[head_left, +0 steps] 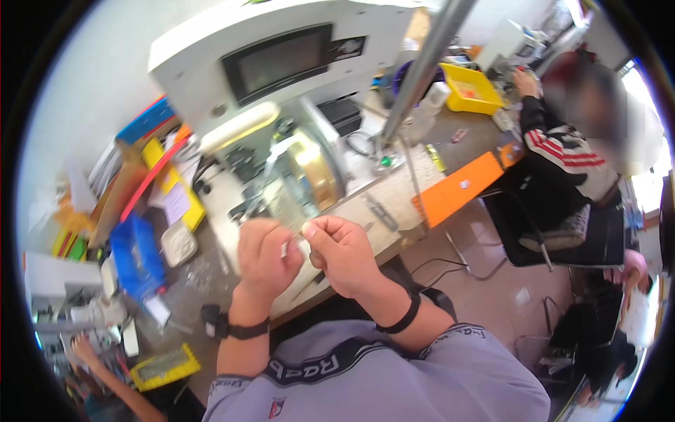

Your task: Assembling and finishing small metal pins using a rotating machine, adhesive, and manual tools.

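Note:
My left hand (266,254) is curled closed at the front edge of the bench, close to my right hand (344,254). Thumb and fingers of the right hand are pinched together, facing the left. Whatever lies between the fingertips is too small and blurred to make out. Just beyond the hands stands a white machine (186,67) with a dark screen (281,62). Inside its open bay is a brass-coloured wheel (318,172). A pair of tweezers or a similar slim grey tool (380,211) lies on the bench to the right.
At left are a blue bin (136,257), a whitish dish (179,244) and small clear pieces (200,276). An orange board (460,188) and a yellow tray (471,89) lie to the right. A metal post (429,67) rises there. Co-workers sit at both sides.

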`<state>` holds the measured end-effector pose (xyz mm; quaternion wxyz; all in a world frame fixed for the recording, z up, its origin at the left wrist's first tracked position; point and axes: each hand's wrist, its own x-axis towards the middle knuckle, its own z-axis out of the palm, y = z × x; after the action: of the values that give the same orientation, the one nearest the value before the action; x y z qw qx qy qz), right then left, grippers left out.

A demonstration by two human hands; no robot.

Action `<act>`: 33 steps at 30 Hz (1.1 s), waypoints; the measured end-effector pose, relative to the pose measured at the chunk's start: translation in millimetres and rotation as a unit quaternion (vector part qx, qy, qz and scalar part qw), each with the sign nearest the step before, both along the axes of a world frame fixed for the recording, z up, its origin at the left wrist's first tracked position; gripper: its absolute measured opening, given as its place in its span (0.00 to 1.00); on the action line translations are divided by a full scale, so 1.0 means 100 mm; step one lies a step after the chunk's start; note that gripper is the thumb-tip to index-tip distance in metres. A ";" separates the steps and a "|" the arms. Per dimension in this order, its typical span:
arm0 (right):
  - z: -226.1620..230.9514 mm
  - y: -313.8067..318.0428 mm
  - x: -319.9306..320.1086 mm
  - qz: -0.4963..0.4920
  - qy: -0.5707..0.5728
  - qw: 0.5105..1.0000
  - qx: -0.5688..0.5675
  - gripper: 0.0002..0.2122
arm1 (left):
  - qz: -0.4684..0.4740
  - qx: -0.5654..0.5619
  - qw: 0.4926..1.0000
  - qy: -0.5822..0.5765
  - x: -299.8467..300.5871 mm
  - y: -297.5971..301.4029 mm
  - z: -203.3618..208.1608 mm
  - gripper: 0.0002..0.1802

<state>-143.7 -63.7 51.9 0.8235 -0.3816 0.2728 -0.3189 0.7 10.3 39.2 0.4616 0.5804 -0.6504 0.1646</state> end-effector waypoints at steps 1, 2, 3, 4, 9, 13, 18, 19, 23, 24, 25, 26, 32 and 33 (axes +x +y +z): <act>0.02 -0.09 -0.07 -0.035 0.041 0.998 -0.012 0.05 | -0.015 -0.011 1.000 0.004 0.02 -0.03 -0.05 0.11; 0.04 -0.17 -0.13 -0.070 0.081 0.994 -0.021 0.05 | -0.011 -0.021 1.000 -0.010 0.04 -0.03 -0.08 0.10; 0.03 -0.33 -0.28 -0.128 0.134 0.980 -0.071 0.05 | -0.004 -0.031 0.999 -0.023 0.05 -0.04 -0.11 0.10; 0.02 -0.53 -0.39 -0.216 0.121 0.962 -0.115 0.05 | -0.006 -0.045 0.998 -0.031 0.05 -0.07 -0.13 0.09; 0.13 -1.78 -0.85 -0.411 0.185 0.845 -0.289 0.08 | -0.010 -0.070 0.997 -0.030 0.04 -0.11 -0.23 0.08; 0.18 -2.41 -0.87 -0.400 0.232 0.798 -0.386 0.13 | -0.003 -0.065 0.997 -0.030 0.01 -0.07 -0.29 0.11; 0.31 -2.74 -0.79 -0.282 0.456 0.709 -0.458 0.19 | 0.002 -0.058 0.998 -0.021 0.00 -0.05 -0.37 0.13; 0.31 -2.74 -0.80 -0.273 0.458 0.711 -0.458 0.19 | 0.002 -0.067 0.998 -0.018 -0.01 -0.05 -0.37 0.11; 0.21 -2.73 -0.82 -0.479 0.271 0.678 -0.488 0.15 | -0.002 -0.078 0.997 -0.009 0.01 -0.06 -0.35 0.08; 0.37 -2.44 -0.75 -0.506 0.173 0.707 -0.463 0.09 | -0.003 -0.084 0.996 -0.014 0.03 -0.08 -0.34 0.09; 0.42 -2.25 -0.80 -0.515 0.042 0.758 -0.398 0.06 | -0.013 -0.079 0.997 -0.008 0.03 -0.07 -0.35 0.11; 0.36 -2.20 -1.02 -0.513 -0.024 0.785 -0.346 0.07 | -0.015 -0.088 0.996 -0.008 0.03 -0.10 -0.31 0.12; 0.09 -0.91 -0.65 -0.331 -0.124 0.881 -0.316 0.16 | -0.013 -0.081 0.997 0.014 0.04 -0.13 -0.36 0.15; 0.07 -0.70 -0.58 -0.328 -0.120 0.884 -0.310 0.16 | -0.014 -0.084 0.996 0.017 0.04 -0.12 -0.38 0.15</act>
<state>-201.5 -134.2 58.4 0.5379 -0.4649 0.1684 -0.6828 4.5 -1.7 0.8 0.5219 0.5332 -0.6343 0.2025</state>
